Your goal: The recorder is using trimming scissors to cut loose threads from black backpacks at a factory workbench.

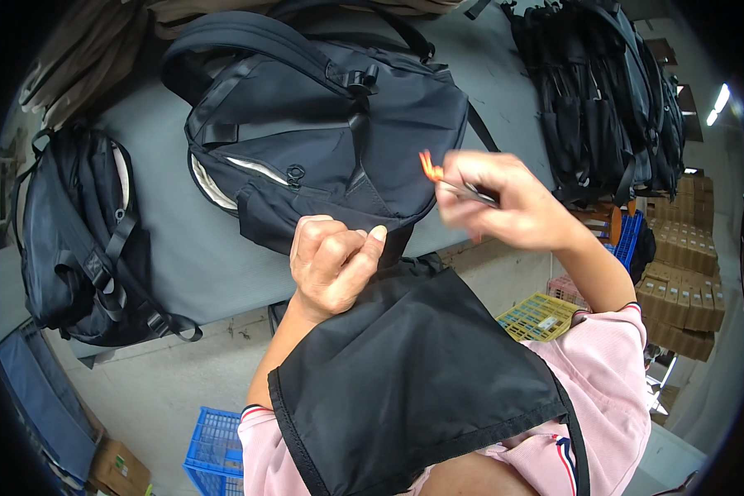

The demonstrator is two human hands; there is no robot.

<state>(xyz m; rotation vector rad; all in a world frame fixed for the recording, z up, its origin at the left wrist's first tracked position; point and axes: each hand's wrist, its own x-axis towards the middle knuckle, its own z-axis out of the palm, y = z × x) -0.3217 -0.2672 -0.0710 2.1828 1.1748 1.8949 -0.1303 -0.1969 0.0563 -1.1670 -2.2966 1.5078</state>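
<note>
A black backpack (306, 116) lies on the grey table in front of me, its padded strap at the top and a zip partly open on pale lining. My left hand (335, 260) is closed on the backpack's near lower edge, the fabric pinched between thumb and fingers. My right hand (500, 198), smeared by motion, is raised just right of the bag. It grips slim metal thread snips (465, 191), mostly hidden in the fist, with an orange-red tie (429, 167) at one end. The snips appear apart from the bag.
Another black backpack (83, 240) sits at the left of the grey table (198, 281). Several black bags (603, 99) are stacked at the far right, brown ones (91, 62) at the far left. Below are a yellow basket (541, 317) and a blue crate (212, 446). Cartons (678, 281) stand right.
</note>
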